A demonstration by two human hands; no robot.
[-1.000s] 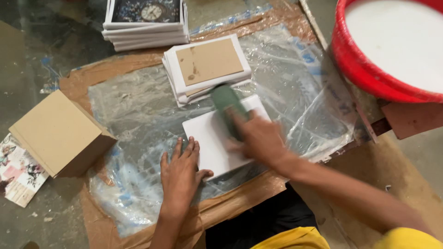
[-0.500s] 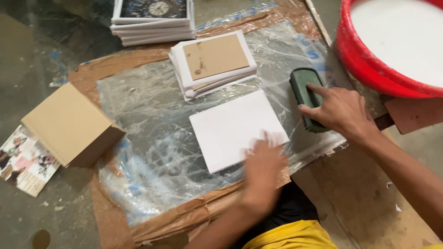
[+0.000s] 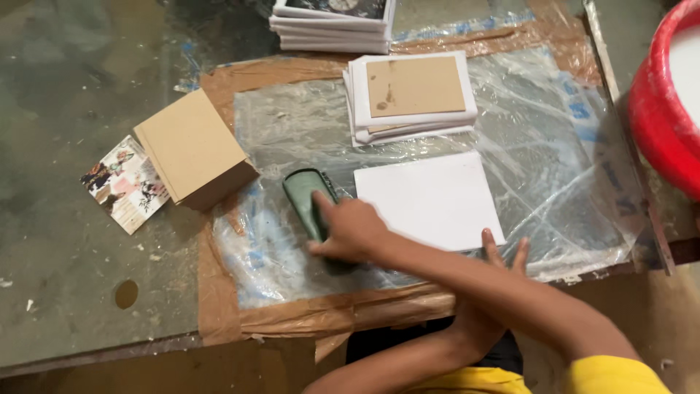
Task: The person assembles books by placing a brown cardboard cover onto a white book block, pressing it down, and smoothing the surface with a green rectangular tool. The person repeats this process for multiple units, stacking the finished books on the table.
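The desk (image 3: 65, 241) carries a taped-down clear plastic sheet (image 3: 561, 168), and on it a white sheet (image 3: 426, 197) lies flat, just right of the dark green roller (image 3: 305, 195), whose long axis runs near to far. The right hand (image 3: 348, 230) crosses over the left arm and closes around the roller's near end, while the left hand (image 3: 490, 281), fingers spread, presses the white sheet's near right edge. A stack of white boards (image 3: 412, 98) lies beyond, a brown cardboard block (image 3: 191, 146) left, a red tub (image 3: 656, 117) far right.
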